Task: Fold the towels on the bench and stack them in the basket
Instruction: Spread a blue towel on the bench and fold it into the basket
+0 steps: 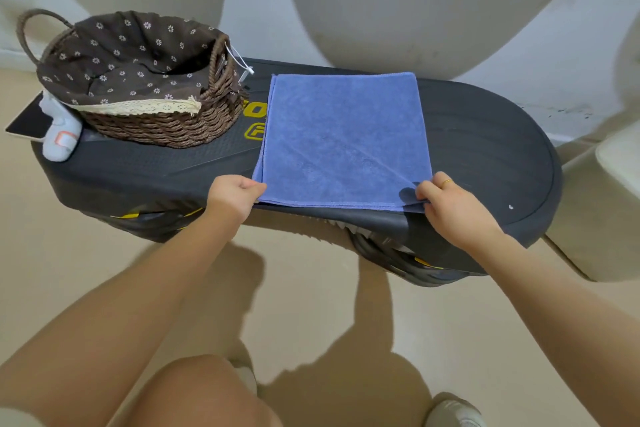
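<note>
Head view: the dark oval counter (485,149) fills the middle of the scene, running from 9 o'clock to 3 o'clock. On it, right of centre, lies the blue towel (346,139), already doubled over, to judge by the layered edges showing along its left and near sides. It is smooth apart from a faint diagonal crease, and its long axis runs from 6 o'clock to 12 o'clock, away from the person. At 10 o'clock from the towel, just beside its far left corner, stands the wicker basket (152,128) with a brown flowered lining; no towel shows inside it.

Both hands sit at the towel's near edge. The left hand (235,198) pinches the near left corner, its fingers curled on the cloth. The right hand (450,208) pinches the near right corner the same way. The whole towel stretches toward 12 o'clock from the fingers, so the next fold likely carries the near edge to the far one. The left hand is nearer the basket.
</note>
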Demonstrator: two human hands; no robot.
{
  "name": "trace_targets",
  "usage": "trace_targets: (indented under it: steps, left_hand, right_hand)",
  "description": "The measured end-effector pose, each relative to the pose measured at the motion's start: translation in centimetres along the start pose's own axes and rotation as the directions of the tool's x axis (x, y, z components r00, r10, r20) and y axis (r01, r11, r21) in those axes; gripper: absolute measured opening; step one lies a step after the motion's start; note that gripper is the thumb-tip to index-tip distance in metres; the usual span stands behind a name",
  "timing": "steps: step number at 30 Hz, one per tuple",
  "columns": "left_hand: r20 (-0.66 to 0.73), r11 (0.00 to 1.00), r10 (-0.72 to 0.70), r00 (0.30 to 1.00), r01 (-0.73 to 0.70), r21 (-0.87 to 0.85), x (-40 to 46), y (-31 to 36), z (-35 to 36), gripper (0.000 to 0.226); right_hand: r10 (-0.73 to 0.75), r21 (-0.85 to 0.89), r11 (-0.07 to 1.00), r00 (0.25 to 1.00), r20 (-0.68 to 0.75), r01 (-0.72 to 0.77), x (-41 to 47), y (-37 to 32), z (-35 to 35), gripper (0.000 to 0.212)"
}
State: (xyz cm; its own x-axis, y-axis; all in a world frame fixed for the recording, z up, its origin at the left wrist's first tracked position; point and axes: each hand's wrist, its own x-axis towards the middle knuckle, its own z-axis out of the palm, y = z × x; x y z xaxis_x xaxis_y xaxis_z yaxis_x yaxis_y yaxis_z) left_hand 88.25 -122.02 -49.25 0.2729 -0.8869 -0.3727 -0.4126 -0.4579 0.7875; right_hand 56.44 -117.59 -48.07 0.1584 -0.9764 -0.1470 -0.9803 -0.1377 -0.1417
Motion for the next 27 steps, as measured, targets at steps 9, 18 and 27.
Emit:
trace_targets:
  steps: [9, 18, 27]
  left_hand:
    - [-0.017, 0.966, 0.067, 0.998, -0.061, 0.25, 0.1, 0.0, -0.1, 0.022]
    - [0.237, 0.831, 0.097, 0.967, -0.21, 0.515, -0.3, -0.9, -2.4, 0.017]
    - [0.437, 0.608, -0.023, 0.899, -0.335, 0.72, 0.7, 1.9, -2.7, 0.014]
  right_hand:
    - [0.214, 0.066, 0.975, 0.977, -0.008, -0.213, 0.1, -0.9, 0.9, 0.012]
    - [0.091, 0.016, 0.993, 0.845, 0.527, -0.117, 0.0, -0.9, -2.8, 0.02]
    - [0.178, 0.297, 0.905, 0.907, 0.381, -0.303, 3.8, -1.6, -3.8, 0.022]
